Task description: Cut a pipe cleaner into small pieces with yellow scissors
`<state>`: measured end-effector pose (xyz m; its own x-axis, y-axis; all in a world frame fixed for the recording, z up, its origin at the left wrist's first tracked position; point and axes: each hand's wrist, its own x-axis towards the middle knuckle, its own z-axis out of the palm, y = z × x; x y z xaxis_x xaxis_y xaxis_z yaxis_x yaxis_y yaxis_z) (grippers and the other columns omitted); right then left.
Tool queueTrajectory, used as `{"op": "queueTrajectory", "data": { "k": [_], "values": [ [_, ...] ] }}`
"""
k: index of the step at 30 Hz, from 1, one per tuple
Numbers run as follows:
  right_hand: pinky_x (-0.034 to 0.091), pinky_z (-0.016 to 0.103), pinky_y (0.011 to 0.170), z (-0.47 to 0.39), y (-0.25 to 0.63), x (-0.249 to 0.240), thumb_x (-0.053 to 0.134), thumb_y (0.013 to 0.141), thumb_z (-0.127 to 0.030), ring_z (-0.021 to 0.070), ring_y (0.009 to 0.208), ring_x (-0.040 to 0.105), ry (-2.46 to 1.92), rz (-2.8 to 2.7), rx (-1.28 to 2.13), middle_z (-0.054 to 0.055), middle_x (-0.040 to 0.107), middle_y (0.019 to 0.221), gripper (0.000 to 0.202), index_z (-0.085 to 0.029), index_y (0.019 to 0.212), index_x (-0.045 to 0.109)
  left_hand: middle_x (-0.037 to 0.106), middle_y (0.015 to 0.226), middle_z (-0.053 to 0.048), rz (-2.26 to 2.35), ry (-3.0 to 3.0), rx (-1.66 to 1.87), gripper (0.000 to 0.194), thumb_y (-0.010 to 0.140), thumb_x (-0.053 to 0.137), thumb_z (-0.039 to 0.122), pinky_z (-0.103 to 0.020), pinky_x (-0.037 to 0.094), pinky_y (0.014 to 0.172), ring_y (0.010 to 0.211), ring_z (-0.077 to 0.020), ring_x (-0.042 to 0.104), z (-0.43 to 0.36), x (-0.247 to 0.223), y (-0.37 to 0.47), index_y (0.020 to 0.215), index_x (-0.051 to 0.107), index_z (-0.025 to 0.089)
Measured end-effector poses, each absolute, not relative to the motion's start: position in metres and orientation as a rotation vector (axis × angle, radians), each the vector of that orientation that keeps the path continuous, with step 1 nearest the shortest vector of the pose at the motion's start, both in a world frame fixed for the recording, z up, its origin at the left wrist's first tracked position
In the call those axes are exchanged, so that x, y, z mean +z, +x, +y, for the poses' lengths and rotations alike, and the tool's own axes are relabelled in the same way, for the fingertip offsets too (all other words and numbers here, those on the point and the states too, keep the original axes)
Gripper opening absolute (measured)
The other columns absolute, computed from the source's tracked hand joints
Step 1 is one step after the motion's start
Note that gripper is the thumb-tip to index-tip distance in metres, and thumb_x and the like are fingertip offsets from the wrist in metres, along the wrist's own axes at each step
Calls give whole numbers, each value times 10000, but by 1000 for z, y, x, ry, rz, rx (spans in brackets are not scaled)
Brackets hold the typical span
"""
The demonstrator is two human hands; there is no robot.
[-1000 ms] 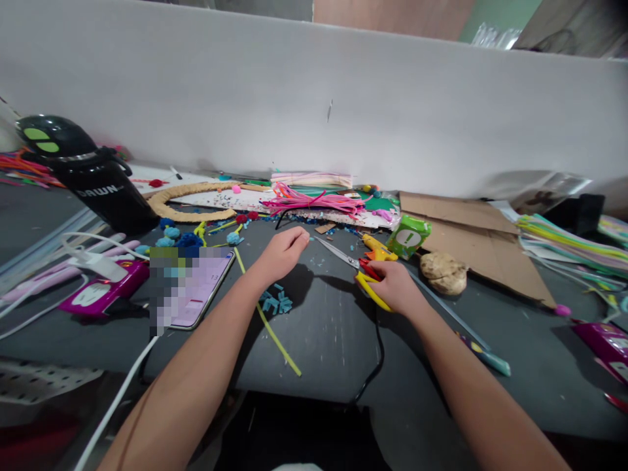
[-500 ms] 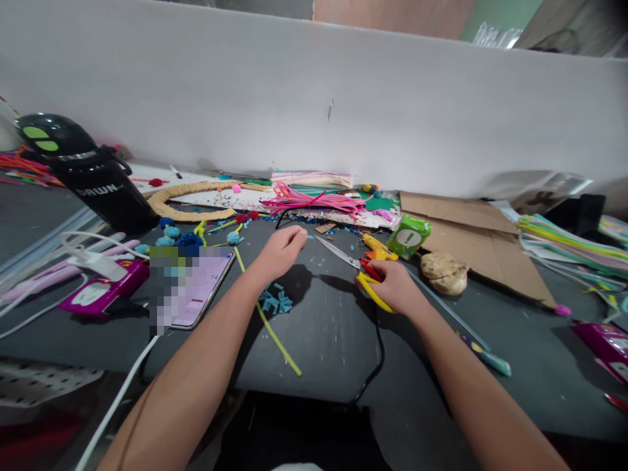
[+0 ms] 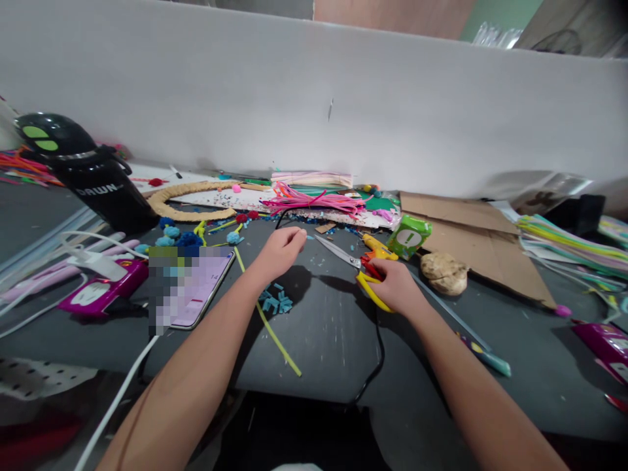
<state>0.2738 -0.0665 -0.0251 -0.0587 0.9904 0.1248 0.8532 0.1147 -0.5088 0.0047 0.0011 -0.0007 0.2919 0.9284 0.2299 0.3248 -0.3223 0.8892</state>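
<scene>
One pair of scissors (image 3: 338, 251) sits above the middle of the bench (image 3: 324, 353), its blades pointing toward the left hand (image 3: 282, 252). The right hand (image 3: 390, 284) is curled closed around the red and yellow handles. The left hand has its fingertips pinched together near the blade tips; whether they grip some small piece, I cannot tell. Both hands have barely moved since the first frame, but the phone (image 3: 209, 291) has gone from 13 to 14. Blue snippets (image 3: 276, 301) lie beside a yellow-green stem (image 3: 279, 340). Beyond the right hand are a yellow glue gun (image 3: 377, 246) and a green box (image 3: 409, 237).
</scene>
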Motion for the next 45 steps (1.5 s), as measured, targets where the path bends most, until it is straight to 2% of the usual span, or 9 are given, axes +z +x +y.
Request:
{"op": "queueTrajectory", "data": {
  "k": [21, 31, 38, 45],
  "values": [
    [284, 271, 574, -68, 270, -22, 598, 690, -333, 133, 584, 389, -1807, -1976, 414, -23, 478, 580, 207, -216, 623, 441, 332, 565, 46, 1120, 1794, 991, 399, 930, 458, 441, -269, 230, 519, 538, -103, 284, -1, 1, 6, 621, 367, 205],
    [326, 271, 586, -67, 270, -22, 604, 682, -329, 149, 606, 475, -1781, -1968, 425, 1, 559, 617, 161, -211, 635, 505, 324, 564, 46, 1119, 1776, 981, 395, 927, 458, 440, -270, 230, 516, 531, -102, 285, -2, 3, 8, 625, 349, 209],
    [286, 272, 555, -66, 270, -25, 633, 700, -355, 134, 578, 401, -1818, -1923, 423, -18, 495, 582, 250, -216, 613, 444, 344, 549, 48, 1117, 1769, 1002, 394, 941, 444, 412, -277, 242, 520, 520, -100, 303, -1, 1, 8, 615, 360, 207],
    [288, 272, 562, -67, 271, -26, 630, 699, -332, 131, 588, 391, -1800, -1937, 469, -22, 489, 594, 225, -214, 626, 453, 359, 558, 48, 1110, 1771, 1002, 400, 953, 442, 409, -275, 259, 533, 526, -99, 319, 0, -1, 7, 619, 379, 199]
  ]
}}
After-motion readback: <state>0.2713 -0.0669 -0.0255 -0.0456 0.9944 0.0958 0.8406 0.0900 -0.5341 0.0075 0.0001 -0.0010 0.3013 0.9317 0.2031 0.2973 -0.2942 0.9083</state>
